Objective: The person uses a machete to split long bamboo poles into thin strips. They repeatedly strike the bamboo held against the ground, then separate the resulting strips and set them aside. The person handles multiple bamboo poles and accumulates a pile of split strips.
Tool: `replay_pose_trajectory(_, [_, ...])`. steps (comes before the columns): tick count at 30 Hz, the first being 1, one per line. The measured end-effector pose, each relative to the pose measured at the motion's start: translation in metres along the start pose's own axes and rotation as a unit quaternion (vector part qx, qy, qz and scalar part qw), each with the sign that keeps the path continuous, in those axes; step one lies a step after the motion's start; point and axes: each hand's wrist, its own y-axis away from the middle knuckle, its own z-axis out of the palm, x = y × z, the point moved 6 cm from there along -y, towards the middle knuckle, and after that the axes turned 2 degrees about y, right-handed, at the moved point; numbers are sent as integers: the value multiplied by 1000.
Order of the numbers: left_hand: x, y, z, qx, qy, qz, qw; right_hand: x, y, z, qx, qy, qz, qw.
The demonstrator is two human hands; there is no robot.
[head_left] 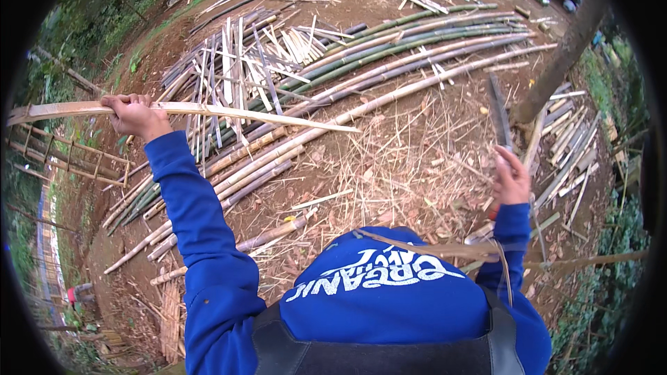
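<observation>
My left hand (133, 115) is raised at the upper left and closed around a long pale split bamboo strip (264, 117), which runs level from the left edge and tapers to a point toward the middle. My right hand (512, 179) is out to the right and grips the handle of a long dark machete (499, 112), blade pointing up and away from me. A second thin bamboo strip (445, 248) crosses in front of my blue hoodie near the right sleeve and stretches off to the right.
Long green and tan bamboo poles (389, 62) lie side by side on the dirt ahead, with split slats (236, 69) heaped over them. A tree trunk (566, 55) rises at the right beside short cut pieces (573, 146). A bamboo ladder frame (62, 156) lies at the left.
</observation>
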Motion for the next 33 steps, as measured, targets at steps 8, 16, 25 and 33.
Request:
replay_pose_trajectory(8, [22, 18, 7, -59, 82, -23, 995, -172, 3, -134, 225, 110, -144, 957])
replay_pose_trajectory(16, [-65, 103, 72, -25, 125, -91, 988, -258, 67, -85, 133, 274, -162, 938])
replay_pose_trajectory(25, [-86, 207, 116, -64, 197, -153, 966, -251, 12, 89, -139, 467, -290, 824])
replay_pose_trajectory(33, [-71, 287, 113, -139, 275, -204, 929, -258, 68, 276, -175, 328, -586, 720])
